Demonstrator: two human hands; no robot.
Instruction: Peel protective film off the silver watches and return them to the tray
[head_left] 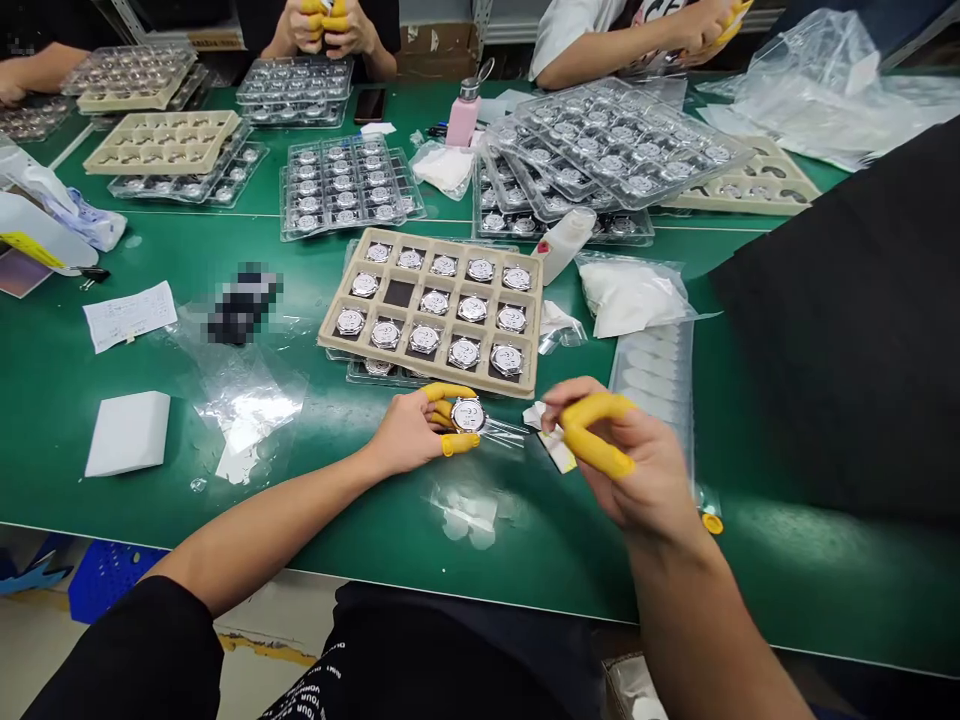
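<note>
My left hand (pixel 420 430), with yellow finger cots, pinches a round silver watch case (pixel 469 414) just above the green table, in front of a beige tray (pixel 525 375). The tray holds several similar watch cases (pixel 424 338) in its square cells. My right hand (pixel 619 460), also in yellow finger cots, hovers to the right with fingers curled, pinching a small white and yellowish scrap (pixel 556 448). A thin clear film (pixel 502 432) sticks out from the watch case toward my right hand.
Clear blister trays (pixel 349 185) of watch cases are stacked across the table (pixel 60 380), with a pink bottle (pixel 463 115), a white bottle (pixel 564 243), plastic bags (pixel 634 295), a white pad (pixel 129 432) and a black cloth (pixel 847 330). Other people's hands work at the far edge.
</note>
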